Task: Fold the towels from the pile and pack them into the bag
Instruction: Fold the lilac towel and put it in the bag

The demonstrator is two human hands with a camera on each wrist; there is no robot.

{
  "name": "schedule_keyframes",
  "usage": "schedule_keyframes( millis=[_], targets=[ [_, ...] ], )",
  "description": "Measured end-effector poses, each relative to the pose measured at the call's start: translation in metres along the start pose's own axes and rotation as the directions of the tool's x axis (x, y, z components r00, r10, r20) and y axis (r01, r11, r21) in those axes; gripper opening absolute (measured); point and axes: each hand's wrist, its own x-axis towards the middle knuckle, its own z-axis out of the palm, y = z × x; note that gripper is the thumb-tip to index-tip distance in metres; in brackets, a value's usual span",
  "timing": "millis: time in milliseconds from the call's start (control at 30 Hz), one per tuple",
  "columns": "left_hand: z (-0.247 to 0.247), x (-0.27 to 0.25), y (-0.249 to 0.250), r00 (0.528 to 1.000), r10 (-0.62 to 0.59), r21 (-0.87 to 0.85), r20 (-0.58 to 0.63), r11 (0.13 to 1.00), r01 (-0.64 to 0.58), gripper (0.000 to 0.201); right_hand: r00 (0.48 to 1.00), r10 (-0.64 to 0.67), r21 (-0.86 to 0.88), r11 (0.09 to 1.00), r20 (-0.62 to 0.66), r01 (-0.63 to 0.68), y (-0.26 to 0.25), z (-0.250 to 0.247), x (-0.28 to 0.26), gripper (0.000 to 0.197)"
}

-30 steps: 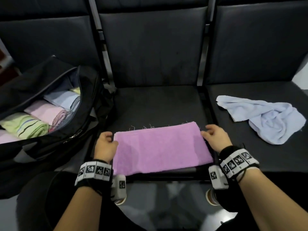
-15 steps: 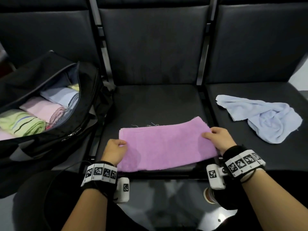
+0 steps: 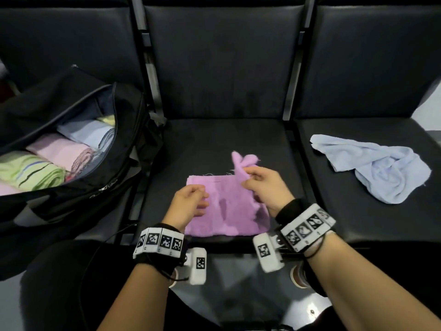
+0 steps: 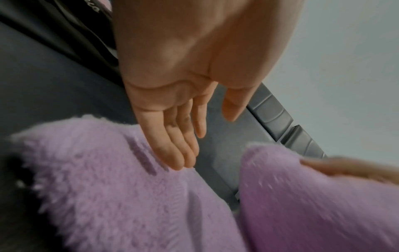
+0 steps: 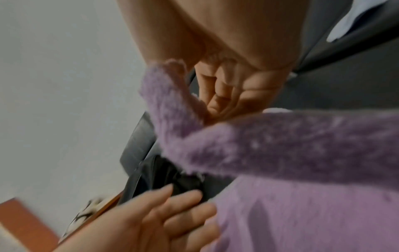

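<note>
A purple towel [image 3: 226,211] lies folded on the middle seat [image 3: 226,139]. My right hand [image 3: 253,177] pinches its right end and holds that end lifted over the towel's middle; in the right wrist view the curled fingers [image 5: 215,102] grip the fluffy edge [image 5: 170,102]. My left hand [image 3: 191,201] rests at the towel's left side, its straight fingers [image 4: 181,158] touching the purple pile [image 4: 108,187]. The black bag [image 3: 71,192] stands open on the left seat, with folded green [image 3: 31,173], pink [image 3: 59,149] and pale blue [image 3: 88,132] towels inside.
A crumpled light blue towel [image 3: 381,173] lies on the right seat. Dark seat backs rise behind all three seats, with metal bars between them. My knees and the floor show below the seat's front edge.
The right hand has lifted the towel's right end and carried it leftward over the towel. The left hand moved right onto the towel's left part.
</note>
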Motion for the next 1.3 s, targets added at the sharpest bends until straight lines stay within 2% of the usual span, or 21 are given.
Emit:
schedule_keyframes(
  millis=[133,200,300,433,633,700,833,1067,1133,1200,1300],
  targets=[
    [-0.005,0.0,-0.005,0.993,-0.116,-0.088,0.021,0.989,0.118,0.02,0.957,0.124,0.04,0.989,0.262,-0.139,0.004,0.045,-0.006,0.04],
    [-0.007,-0.001,-0.009,0.991,-0.137,-0.025,0.002,0.99,0.137,0.024,0.955,0.14,-0.045,0.99,0.26,-0.132,0.012,0.042,-0.008,0.038],
    [-0.004,-0.001,-0.012,1.0,-0.027,0.087,-0.002,0.996,0.027,0.042,0.975,0.11,-0.032,0.994,0.193,-0.106,0.026,0.025,-0.009,0.035],
    [0.002,-0.002,-0.014,0.997,0.072,0.291,0.04,0.953,-0.081,0.048,0.988,0.034,-0.081,0.996,0.15,-0.022,0.036,0.005,-0.014,0.031],
    [-0.008,-0.002,-0.008,0.977,0.21,0.249,-0.039,0.949,-0.194,0.057,0.97,-0.139,-0.257,0.948,0.198,0.188,0.041,-0.001,-0.021,0.038],
    [-0.016,-0.002,-0.006,0.978,0.203,0.277,-0.05,0.944,-0.181,0.056,0.958,-0.164,-0.29,0.929,0.235,0.23,0.044,0.002,-0.025,0.038],
    [-0.022,-0.005,-0.017,0.995,0.083,0.36,-0.06,0.931,-0.056,0.055,0.93,-0.18,-0.385,0.872,0.32,0.301,0.054,0.003,-0.028,0.034],
    [-0.026,-0.001,-0.017,0.99,0.107,0.411,-0.091,0.909,-0.061,0.055,0.895,-0.237,-0.417,0.82,0.377,0.392,0.056,0.001,-0.031,0.032],
    [-0.027,-0.003,-0.018,0.991,0.095,0.474,-0.096,0.88,-0.038,0.055,0.881,-0.256,-0.454,0.779,0.397,0.432,0.055,0.002,-0.033,0.033],
    [-0.027,-0.005,-0.018,0.982,0.124,0.585,-0.144,0.811,-0.016,0.053,0.867,-0.27,-0.511,0.719,0.42,0.471,0.055,0.003,-0.035,0.033],
    [-0.025,-0.011,-0.014,0.95,0.26,0.726,-0.174,0.686,-0.055,0.044,0.866,-0.266,-0.635,0.594,0.424,0.494,0.056,0.006,-0.036,0.032]
  ],
)
